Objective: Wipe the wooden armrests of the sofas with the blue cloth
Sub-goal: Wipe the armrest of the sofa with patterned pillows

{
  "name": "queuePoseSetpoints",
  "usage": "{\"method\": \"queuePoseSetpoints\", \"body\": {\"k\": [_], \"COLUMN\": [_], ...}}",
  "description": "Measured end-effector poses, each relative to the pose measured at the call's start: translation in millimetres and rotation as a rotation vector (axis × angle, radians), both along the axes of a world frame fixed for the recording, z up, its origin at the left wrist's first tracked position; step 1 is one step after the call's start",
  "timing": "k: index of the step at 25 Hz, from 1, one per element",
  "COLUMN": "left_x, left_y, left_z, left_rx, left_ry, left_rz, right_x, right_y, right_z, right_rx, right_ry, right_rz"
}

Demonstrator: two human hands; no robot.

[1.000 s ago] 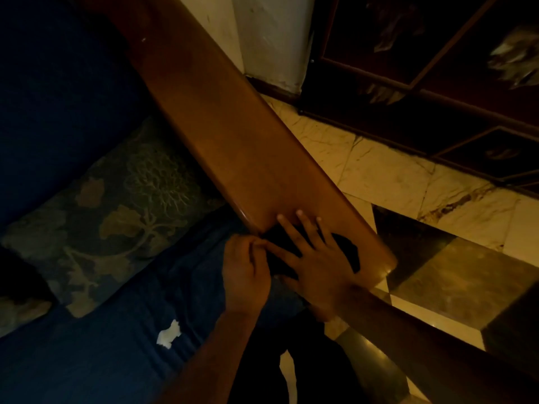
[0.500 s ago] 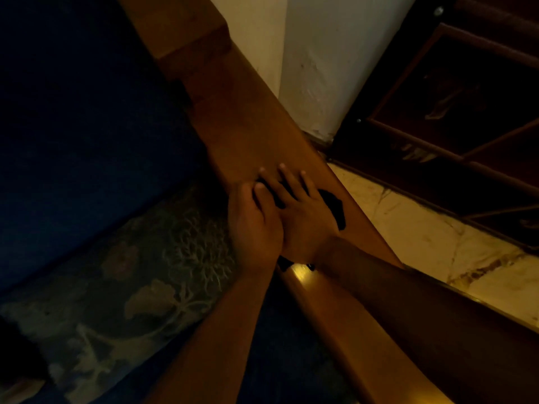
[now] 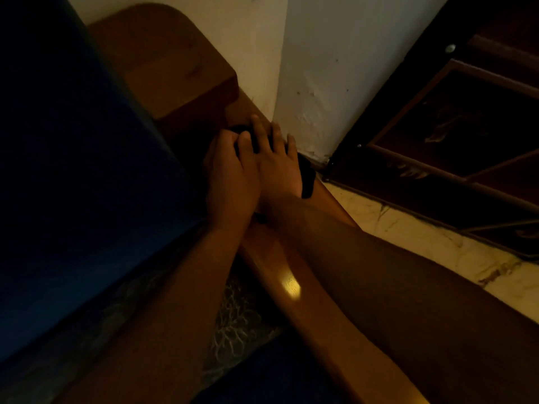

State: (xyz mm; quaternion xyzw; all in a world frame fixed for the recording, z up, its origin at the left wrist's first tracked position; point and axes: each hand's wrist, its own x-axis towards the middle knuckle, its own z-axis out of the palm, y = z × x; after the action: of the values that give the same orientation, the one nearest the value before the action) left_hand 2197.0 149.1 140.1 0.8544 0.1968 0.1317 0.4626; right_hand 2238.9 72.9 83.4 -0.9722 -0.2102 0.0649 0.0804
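wooden armrest of a blue sofa, with two bare hands pressed on a dark cloth at its far end.
the right hand lies flat on the cloth with fingers straight and spread, pointing toward the white wall corner. the left hand sits just beside it, touching, fingers curled over the cloth's near edge; whether it truly grips the cloth cannot be told in the dim light. cloth peeks out past the right hand. a patterned cushion lies beside the armrest, and a dark wooden cabinet stands on the pale tiled floor.
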Motion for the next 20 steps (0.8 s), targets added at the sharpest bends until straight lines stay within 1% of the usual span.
{"method": "queuePoseSetpoints", "body": {"k": [3,6,8,10,13,14,15,16,18,19,20], "left_x": [-5.0,-10.3,-10.5,-8.8,-10.3,-14.3,-19.7,-26.7,-51.8,-66.2,-77.4], "left_y": [1.8,9.5,11.9,8.8,7.1,5.0,-0.2,-10.1,-46.6,-65.2,-81.4], "left_z": [0.5,3.5,3.6,3.4,2.7,3.2,3.1,1.1,-6.0,-9.6,-13.2], "left_rx": [0.0,0.0,0.041,0.096,0.151,0.183,0.235,0.313,0.458,0.484,0.491], "left_ry": [0.081,0.142,0.207,0.271,0.374,0.383,0.367,0.346,0.328,0.332,0.327], "left_rz": [-0.026,-0.079,-0.089,-0.082,-0.081,-0.091,-0.126,-0.209,-0.492,-0.598,-0.648], "right_x": [14.2,12.0,-6.3,-33.8,-81.8,-98.0,-114.1,-129.7,-167.1,-186.8,-205.5], "right_y": [7.9,17.4,10.3,-10.6,-52.7,-65.8,-77.9,-89.3,-115.4,-128.5,-142.1], "right_z": [3.0,4.3,5.3,6.5,10.0,9.6,8.5,7.0,5.4,4.6,4.0], "right_rx": [0.052,0.044,0.035,0.069,0.103,0.099,0.098,0.099,0.101,0.103,0.102], "right_ry": [0.053,0.112,0.118,0.094,0.063,0.059,0.052,0.043,0.016,0.007,0.003], "right_rz": [-0.183,-0.345,-0.472,-0.582,-0.657,-0.665,-0.674,-0.692,-0.764,-0.793,-0.818]}}
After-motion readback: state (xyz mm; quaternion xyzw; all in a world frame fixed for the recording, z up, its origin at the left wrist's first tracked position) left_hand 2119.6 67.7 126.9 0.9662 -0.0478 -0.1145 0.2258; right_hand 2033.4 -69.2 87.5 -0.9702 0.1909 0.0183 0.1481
